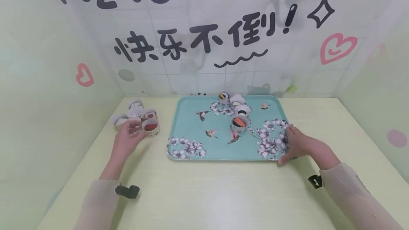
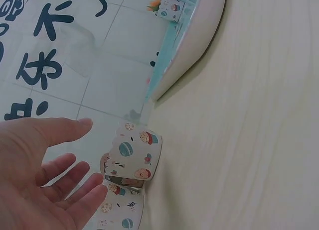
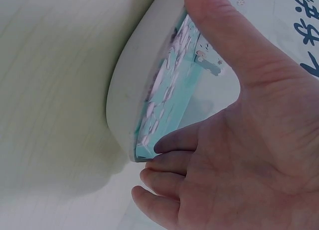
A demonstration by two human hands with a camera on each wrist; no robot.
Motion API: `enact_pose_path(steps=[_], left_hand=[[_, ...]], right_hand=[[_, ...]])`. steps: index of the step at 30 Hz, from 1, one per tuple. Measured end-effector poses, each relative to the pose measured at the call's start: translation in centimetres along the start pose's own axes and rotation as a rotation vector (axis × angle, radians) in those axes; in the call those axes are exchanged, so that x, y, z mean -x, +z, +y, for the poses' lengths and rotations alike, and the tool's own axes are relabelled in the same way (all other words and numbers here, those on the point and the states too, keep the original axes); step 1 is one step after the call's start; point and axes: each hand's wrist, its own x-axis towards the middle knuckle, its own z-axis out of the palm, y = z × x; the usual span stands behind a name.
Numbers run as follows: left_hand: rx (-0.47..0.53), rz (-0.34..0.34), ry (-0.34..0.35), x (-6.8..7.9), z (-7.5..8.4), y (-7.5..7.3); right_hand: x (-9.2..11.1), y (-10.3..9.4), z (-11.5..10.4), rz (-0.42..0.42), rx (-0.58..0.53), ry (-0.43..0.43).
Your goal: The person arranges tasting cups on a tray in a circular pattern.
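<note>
My left hand [image 1: 125,143] is beside a cluster of patterned paper cups at the table's left, its fingertips near a cup with a red filling [image 1: 151,127]. In the left wrist view, its thumb and fingers are spread, with a gap before the nearest cup [image 2: 133,151]. My right hand [image 1: 300,145] is at the right front corner of a turquoise tray [image 1: 188,116]. The right wrist view shows its fingertips right at the tray's rim [image 3: 124,105], the thumb overlapping it and the palm bare. A cup with an orange topping [image 1: 239,122] stands on the tray.
More filled cups, among them a white one [image 1: 237,99], line up behind the orange-topped one on the tray. The pale table [image 1: 204,194] is bounded by a lettered sheet [image 1: 191,77] at the back and sheets on both sides.
</note>
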Motion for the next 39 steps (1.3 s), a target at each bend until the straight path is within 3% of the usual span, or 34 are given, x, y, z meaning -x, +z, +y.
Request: enact_pose_path(steps=[18, 39], left_hand=[[-0.049, -0.067, -0.16, -0.1, -1.0, 0.4], [-0.106, -0.101, -0.155, -1.3, -0.9, 1.4]], right_hand=[[0.2, -0.1, -0.1, -0.019, -0.014, 0.017], [0.4, -0.3, -0.3, -0.031, -0.039, 0.032]])
